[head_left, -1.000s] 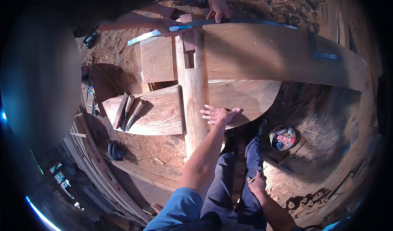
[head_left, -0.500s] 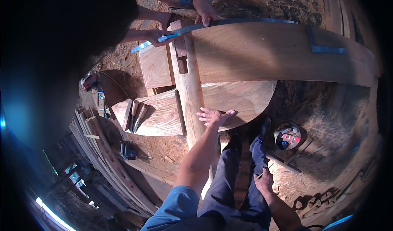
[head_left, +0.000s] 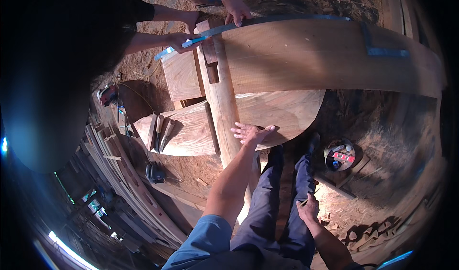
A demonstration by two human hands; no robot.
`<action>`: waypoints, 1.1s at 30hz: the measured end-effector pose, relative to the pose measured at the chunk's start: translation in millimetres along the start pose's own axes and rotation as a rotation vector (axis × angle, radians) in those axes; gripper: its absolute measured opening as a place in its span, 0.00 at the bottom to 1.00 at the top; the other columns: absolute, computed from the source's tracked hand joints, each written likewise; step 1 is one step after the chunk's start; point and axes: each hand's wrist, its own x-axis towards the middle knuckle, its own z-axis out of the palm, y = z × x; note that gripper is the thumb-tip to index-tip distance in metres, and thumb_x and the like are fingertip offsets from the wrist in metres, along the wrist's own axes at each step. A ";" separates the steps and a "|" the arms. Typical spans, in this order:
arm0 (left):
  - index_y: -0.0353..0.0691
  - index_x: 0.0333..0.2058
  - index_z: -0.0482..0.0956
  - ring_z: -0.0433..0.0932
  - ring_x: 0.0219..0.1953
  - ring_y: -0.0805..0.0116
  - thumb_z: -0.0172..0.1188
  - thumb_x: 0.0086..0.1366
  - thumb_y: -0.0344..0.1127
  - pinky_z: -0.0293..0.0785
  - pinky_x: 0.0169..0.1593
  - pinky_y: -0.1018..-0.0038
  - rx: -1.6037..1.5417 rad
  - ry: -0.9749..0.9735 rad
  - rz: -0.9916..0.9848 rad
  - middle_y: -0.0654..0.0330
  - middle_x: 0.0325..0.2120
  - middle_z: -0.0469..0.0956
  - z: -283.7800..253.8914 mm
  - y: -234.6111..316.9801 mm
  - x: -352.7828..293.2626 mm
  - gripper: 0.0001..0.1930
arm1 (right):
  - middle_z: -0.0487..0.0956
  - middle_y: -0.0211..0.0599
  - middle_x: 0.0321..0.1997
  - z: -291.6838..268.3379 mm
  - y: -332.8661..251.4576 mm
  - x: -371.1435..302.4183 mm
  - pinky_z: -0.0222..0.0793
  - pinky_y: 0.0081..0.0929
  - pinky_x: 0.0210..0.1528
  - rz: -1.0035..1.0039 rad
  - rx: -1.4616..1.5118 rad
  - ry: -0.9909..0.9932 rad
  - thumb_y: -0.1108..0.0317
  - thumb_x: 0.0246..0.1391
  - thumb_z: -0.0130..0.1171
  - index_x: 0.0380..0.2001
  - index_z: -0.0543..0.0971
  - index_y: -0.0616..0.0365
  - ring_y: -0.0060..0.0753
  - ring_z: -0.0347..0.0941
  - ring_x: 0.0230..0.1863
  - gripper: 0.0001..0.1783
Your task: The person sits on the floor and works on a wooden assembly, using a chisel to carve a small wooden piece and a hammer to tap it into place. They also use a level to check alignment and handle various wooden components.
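My left hand (head_left: pixel 252 133) lies with fingers spread on the pale, rounded timber beam (head_left: pixel 221 95) and the edge of the rounded wooden board (head_left: pixel 287 112) beside it. By my right leg, my right hand (head_left: pixel 310 209) is closed around a small thin item, too hidden to name. A wide, curved plank (head_left: pixel 296 59) lies across the far side of the beam. Along its far edge runs a metal straightedge (head_left: pixel 277 18), pressed by a co-worker's hand (head_left: pixel 235 11). The co-worker's other hand (head_left: pixel 179 41) holds a blue and white pen-like tool (head_left: pixel 193 42) at the beam's end.
Several wooden-handled chisels (head_left: pixel 160 132) rest on a board at left. A metal square (head_left: pixel 382 51) lies on the plank. A round container (head_left: pixel 340 155) with a red level stands right of my feet. Long timber strips (head_left: pixel 129 188) are stacked lower left.
The co-worker's dark upper body has shifted left, baring more of an arm. The view has shifted slightly; both my hands keep their places.
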 end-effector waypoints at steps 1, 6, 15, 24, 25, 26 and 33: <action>0.39 0.68 0.15 0.22 0.74 0.37 0.83 0.32 0.62 0.40 0.73 0.43 0.005 0.006 -0.004 0.37 0.70 0.14 0.1 0.0 0.5 0.86 | 0.69 0.51 0.65 3.8 0.4 -0.1 0.61 0.45 0.67 -0.015 0.007 0.010 0.51 0.50 0.68 0.66 0.61 0.54 0.55 0.65 0.65 0.44; 0.38 0.68 0.16 0.22 0.74 0.37 0.83 0.32 0.63 0.42 0.73 0.43 0.009 -0.007 -0.005 0.37 0.70 0.14 2.0 -2.8 4.8 0.87 | 0.67 0.50 0.66 18.8 -0.3 0.1 0.61 0.44 0.67 -0.033 -0.008 0.017 0.53 0.50 0.68 0.65 0.61 0.54 0.55 0.63 0.66 0.44; 0.37 0.68 0.16 0.22 0.73 0.37 0.82 0.31 0.64 0.46 0.72 0.43 0.019 0.002 -0.017 0.36 0.70 0.15 3.9 -1.8 5.5 0.87 | 0.67 0.50 0.66 35.6 0.7 1.1 0.61 0.45 0.67 -0.034 0.014 0.053 0.54 0.48 0.70 0.65 0.62 0.55 0.55 0.63 0.66 0.45; 0.37 0.69 0.17 0.23 0.74 0.36 0.82 0.32 0.63 0.46 0.72 0.43 0.039 0.003 -0.008 0.36 0.70 0.16 0.1 -0.5 1.3 0.86 | 0.68 0.48 0.65 41.3 1.6 4.7 0.61 0.44 0.67 -0.024 0.022 0.058 0.54 0.47 0.70 0.65 0.63 0.54 0.55 0.63 0.66 0.44; 0.37 0.69 0.17 0.23 0.74 0.36 0.82 0.32 0.63 0.45 0.72 0.43 0.037 -0.001 -0.006 0.36 0.70 0.16 0.0 -0.5 1.0 0.86 | 0.68 0.48 0.65 38.2 -0.2 3.8 0.61 0.44 0.67 -0.026 0.008 0.055 0.53 0.47 0.70 0.65 0.63 0.54 0.55 0.63 0.65 0.44; 0.37 0.69 0.17 0.23 0.74 0.36 0.82 0.32 0.63 0.45 0.72 0.43 0.034 0.001 -0.005 0.36 0.70 0.16 -0.1 -0.5 0.7 0.86 | 0.69 0.48 0.65 35.1 -2.4 2.8 0.62 0.44 0.66 -0.022 -0.004 0.041 0.53 0.47 0.70 0.65 0.63 0.54 0.55 0.64 0.65 0.44; 0.38 0.69 0.17 0.22 0.74 0.37 0.83 0.32 0.62 0.44 0.72 0.42 0.034 -0.001 -0.019 0.37 0.70 0.16 0.5 0.2 0.8 0.86 | 0.72 0.47 0.62 26.0 -12.3 -0.7 0.65 0.45 0.63 -0.020 -0.026 0.064 0.49 0.48 0.68 0.65 0.64 0.48 0.54 0.66 0.61 0.43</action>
